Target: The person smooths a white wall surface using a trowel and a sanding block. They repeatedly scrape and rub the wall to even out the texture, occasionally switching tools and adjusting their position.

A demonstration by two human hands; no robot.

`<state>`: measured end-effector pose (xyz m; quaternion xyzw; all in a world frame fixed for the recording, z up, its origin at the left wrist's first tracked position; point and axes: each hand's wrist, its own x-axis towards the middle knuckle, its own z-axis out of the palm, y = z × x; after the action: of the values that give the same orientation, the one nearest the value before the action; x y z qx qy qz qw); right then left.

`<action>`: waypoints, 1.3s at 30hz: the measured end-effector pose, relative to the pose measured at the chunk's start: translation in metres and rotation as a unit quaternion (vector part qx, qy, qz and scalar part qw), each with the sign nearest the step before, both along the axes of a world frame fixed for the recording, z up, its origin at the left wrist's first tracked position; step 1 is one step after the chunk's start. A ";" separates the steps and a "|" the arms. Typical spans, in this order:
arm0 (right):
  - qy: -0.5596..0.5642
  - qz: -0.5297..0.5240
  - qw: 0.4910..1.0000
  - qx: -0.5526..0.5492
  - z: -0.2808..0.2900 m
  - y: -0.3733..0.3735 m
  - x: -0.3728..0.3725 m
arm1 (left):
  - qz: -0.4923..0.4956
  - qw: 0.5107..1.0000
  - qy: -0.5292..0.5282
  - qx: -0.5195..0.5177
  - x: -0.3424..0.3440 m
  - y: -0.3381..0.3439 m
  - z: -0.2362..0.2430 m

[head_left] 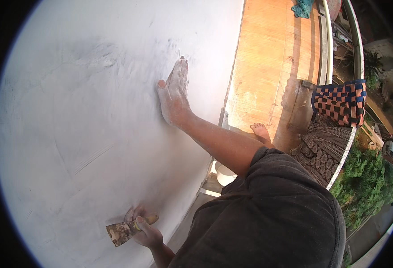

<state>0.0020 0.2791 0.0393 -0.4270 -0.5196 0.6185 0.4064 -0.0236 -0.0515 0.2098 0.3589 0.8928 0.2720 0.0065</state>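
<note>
A pale, plastered wall with grey smudges and scratch lines fills the left side. My right hand, whitened with dust, lies against it with fingers stretched upward and thumb apart, holding nothing. Lower down, my left hand is closed around a putty knife, its thumb on the handle. The knife has a yellow-green handle and a broad blade crusted with dried filler. Its blade points left, close to the wall. Some fingers of this hand are partly hidden behind the handle.
Beside the wall runs an orange-tan floor, where my bare foot stands. A white bucket sits by the wall's base. A checkered woven mat and patterned cloth hang at the railing; a teal cloth lies farther off.
</note>
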 end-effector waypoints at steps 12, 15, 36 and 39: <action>-0.033 0.046 0.998 0.031 0.017 -0.019 0.006 | -0.005 1.000 0.008 -0.008 -0.001 0.000 0.001; 0.008 0.133 0.988 0.072 0.034 -0.078 0.019 | -0.003 1.000 0.010 -0.018 0.000 0.002 0.002; -0.026 0.118 0.992 0.046 0.022 -0.060 0.013 | 0.010 1.000 -0.016 0.007 0.002 0.001 0.002; -0.029 0.160 0.984 0.071 0.029 -0.067 0.022 | 0.018 0.999 -0.020 0.017 0.003 0.002 0.003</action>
<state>0.0245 0.2124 0.0682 -0.3264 -0.6355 0.6241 0.3163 -0.0210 -0.0496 0.2123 0.3373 0.8941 0.2943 0.0138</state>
